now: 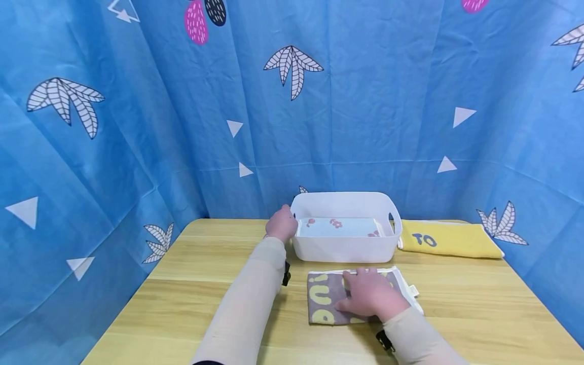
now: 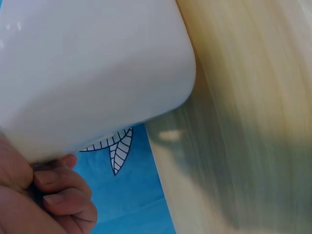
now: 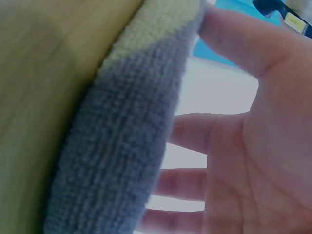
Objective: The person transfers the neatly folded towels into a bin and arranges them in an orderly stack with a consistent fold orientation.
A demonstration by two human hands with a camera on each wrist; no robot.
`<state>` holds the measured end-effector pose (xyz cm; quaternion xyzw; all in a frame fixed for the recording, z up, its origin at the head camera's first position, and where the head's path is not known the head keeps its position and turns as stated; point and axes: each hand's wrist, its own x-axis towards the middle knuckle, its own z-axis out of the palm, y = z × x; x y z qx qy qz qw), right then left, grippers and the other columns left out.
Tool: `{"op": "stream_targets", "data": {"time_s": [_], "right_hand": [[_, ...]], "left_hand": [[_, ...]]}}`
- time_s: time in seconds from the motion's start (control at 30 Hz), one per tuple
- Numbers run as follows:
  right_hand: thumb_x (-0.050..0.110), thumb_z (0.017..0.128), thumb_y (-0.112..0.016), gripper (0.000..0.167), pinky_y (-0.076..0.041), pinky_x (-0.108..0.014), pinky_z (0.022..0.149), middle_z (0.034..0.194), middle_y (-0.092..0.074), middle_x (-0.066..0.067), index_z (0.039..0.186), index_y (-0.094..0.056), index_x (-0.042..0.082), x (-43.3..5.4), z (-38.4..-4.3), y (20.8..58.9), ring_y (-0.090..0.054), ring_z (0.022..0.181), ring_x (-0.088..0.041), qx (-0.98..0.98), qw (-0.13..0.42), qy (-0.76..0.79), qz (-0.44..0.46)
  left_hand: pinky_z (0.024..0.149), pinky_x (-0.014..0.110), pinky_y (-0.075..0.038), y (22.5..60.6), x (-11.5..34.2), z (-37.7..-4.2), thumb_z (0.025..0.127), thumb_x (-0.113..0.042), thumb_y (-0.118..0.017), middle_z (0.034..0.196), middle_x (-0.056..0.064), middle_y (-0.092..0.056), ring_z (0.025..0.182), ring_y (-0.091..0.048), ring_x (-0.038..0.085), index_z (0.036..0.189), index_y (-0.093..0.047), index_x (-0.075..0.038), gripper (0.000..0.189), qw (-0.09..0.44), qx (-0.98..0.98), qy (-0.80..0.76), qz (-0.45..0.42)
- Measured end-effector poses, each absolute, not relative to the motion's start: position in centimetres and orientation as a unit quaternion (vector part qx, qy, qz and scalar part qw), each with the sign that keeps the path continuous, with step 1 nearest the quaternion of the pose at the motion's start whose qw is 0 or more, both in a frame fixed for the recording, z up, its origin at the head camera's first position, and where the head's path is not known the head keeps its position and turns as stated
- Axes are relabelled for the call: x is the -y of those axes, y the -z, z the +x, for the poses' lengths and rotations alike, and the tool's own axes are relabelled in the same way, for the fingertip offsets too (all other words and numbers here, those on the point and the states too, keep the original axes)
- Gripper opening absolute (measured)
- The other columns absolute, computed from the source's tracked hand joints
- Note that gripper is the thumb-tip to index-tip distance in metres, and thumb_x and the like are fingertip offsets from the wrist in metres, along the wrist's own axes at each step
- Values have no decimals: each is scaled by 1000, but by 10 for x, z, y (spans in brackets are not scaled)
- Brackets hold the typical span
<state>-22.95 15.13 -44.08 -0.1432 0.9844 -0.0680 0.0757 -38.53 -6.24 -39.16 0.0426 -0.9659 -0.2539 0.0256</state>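
My left hand [image 1: 281, 223] grips the left end of a white plastic basket [image 1: 344, 251] at its rim. In the left wrist view, curled fingers [image 2: 68, 195] show at the edge of the basket [image 2: 107, 63]. Inside the basket lies a pale cloth [image 1: 315, 228] with pink flowers. My right hand [image 1: 367, 294] rests with spread fingers on a folded grey-purple towel [image 1: 319, 299] with yellow lettering, just in front of the basket. The right wrist view shows the towel's edge [image 3: 117, 126] close up, with the thumb and fingertips against it.
To the right of the basket, a folded yellow towel [image 1: 470, 241] marked "TO" lies near the table's back edge. The wooden table [image 1: 182, 294] carries everything. A patterned blue curtain [image 1: 365, 101] encloses the back and sides.
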Motion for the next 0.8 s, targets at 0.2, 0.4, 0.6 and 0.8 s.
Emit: {"op": "stream_targets", "data": {"time_s": [0.2, 0.4, 0.6, 0.8], "right_hand": [[54, 78, -80, 67, -49, -60, 81, 117, -63, -15, 127, -64, 11, -163, -234, 438, -57, 102, -38, -982, 72, 79, -156], [41, 83, -80, 59, -47, -56, 95, 120, -65, -15, 128, -65, 6, -184, -239, 426, -61, 110, -36, -964, 74, 181, -178], [33, 86, -77, 59, -46, -55, 98, 126, -63, -17, 131, -62, -2, -219, -244, 418, -60, 115, -37, -949, 67, 244, -186], [29, 88, -75, 38, -48, -43, 72, 98, -64, -5, 114, -65, 4, -253, -249, 412, -57, 84, -21, -945, 82, 271, -163]], "left_hand": [[98, 53, -46, 391, 64, -385, 101, -13, -51, 130, 16, -61, 116, -59, 33, 139, -51, -2, 40, 30, 952, 300, 41], [98, 53, -45, 397, 75, -384, 107, -35, -45, 126, 12, -63, 115, -59, 32, 132, -55, -8, 39, 38, 932, 359, 39], [91, 49, -47, 403, 87, -369, 107, -43, -41, 119, 10, -63, 104, -58, 30, 124, -58, -11, 40, 43, 922, 384, 19], [92, 51, -47, 409, 94, -341, 107, -41, -43, 121, 11, -64, 108, -59, 30, 127, -59, -11, 40, 47, 925, 376, -24]]}}
